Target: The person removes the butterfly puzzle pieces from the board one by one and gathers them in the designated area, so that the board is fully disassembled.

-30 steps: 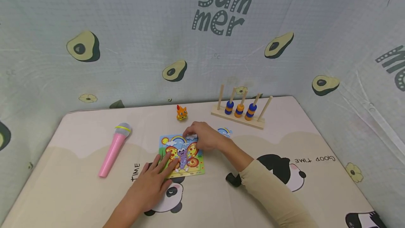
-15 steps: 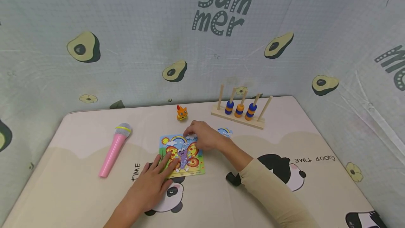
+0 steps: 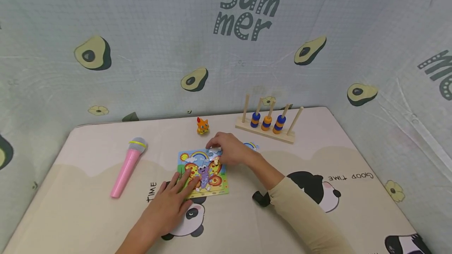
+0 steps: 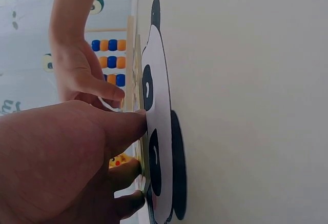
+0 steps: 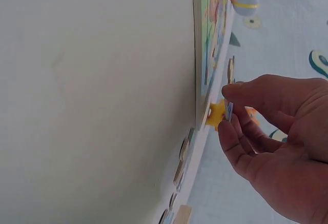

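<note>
A butterfly jigsaw puzzle [image 3: 204, 175] in a flat tray lies mid-table in the head view. My left hand [image 3: 171, 207] rests spread over its lower left corner, fingertips on the picture. At the upper right corner of the puzzle, my right hand [image 3: 229, 149] pinches a puzzle piece [image 5: 230, 88] between thumb and fingers. The right wrist view shows this thin piece edge-on, held apart from the board [image 5: 205, 44]. In the left wrist view, the left thumb and fingers [image 4: 125, 131] touch the board's edge. The right hand hides part of that corner in the head view.
Loose puzzle pieces [image 3: 251, 146] lie just right of my right hand. Behind them stands a wooden peg rack [image 3: 265, 131] with blue and orange rings. A small orange toy animal [image 3: 203, 126] sits behind the puzzle. A pink toy microphone [image 3: 128, 167] lies at left.
My right hand has risen slightly from the puzzle's upper right corner with the piece, and more of the corner shows beneath it. The left hand stays in place.
</note>
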Action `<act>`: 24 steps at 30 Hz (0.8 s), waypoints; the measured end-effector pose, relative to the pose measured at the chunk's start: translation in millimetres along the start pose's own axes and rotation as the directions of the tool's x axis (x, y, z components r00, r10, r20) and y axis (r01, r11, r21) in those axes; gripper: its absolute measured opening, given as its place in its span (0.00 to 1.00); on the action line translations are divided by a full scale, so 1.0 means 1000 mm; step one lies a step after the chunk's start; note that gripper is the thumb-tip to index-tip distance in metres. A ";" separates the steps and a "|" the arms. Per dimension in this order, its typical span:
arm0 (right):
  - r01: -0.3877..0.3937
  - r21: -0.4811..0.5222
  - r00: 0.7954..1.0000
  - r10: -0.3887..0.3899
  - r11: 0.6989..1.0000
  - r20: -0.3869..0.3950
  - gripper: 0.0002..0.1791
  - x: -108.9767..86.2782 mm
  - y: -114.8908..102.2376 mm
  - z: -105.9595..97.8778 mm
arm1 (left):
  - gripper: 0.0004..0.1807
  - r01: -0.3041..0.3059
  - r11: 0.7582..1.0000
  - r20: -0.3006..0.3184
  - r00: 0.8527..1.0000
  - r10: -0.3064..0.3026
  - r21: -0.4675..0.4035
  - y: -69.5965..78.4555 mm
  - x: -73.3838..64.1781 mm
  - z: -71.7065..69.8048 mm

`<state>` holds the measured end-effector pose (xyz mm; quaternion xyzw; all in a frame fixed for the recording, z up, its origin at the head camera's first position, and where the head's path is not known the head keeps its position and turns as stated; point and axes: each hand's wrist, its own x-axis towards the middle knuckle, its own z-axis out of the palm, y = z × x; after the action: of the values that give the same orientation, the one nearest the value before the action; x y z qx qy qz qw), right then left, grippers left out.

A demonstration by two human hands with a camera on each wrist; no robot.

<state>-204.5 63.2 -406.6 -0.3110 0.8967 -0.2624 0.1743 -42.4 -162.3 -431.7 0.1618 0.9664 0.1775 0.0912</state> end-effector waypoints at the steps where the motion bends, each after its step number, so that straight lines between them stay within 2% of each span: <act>1: 0.001 0.005 1.000 -0.001 1.000 -0.006 0.27 -0.001 0.001 -0.001 | 0.34 -0.001 1.000 -0.001 1.000 0.001 0.002 0.000 0.000 0.000; 12: 0.016 0.001 0.998 -0.016 1.000 -0.063 0.25 -0.015 0.014 -0.011 | 0.34 0.003 1.000 0.006 1.000 -0.003 0.002 -0.001 0.000 0.002; 18: 0.019 0.008 0.996 -0.018 1.000 -0.088 0.26 -0.020 0.029 -0.011 | 0.35 0.012 1.000 -0.004 1.000 -0.012 0.017 -0.004 -0.003 0.003; 24: -0.003 0.008 0.993 0.004 1.000 -0.121 0.26 -0.033 0.046 -0.017 | 0.35 0.002 1.000 -0.012 1.000 -0.002 0.004 -0.002 -0.001 0.005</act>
<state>-209.7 121.0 -414.6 -0.2920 0.9051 -0.2842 0.1213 -41.4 -163.3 -436.7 0.1601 0.9675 0.1765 0.0852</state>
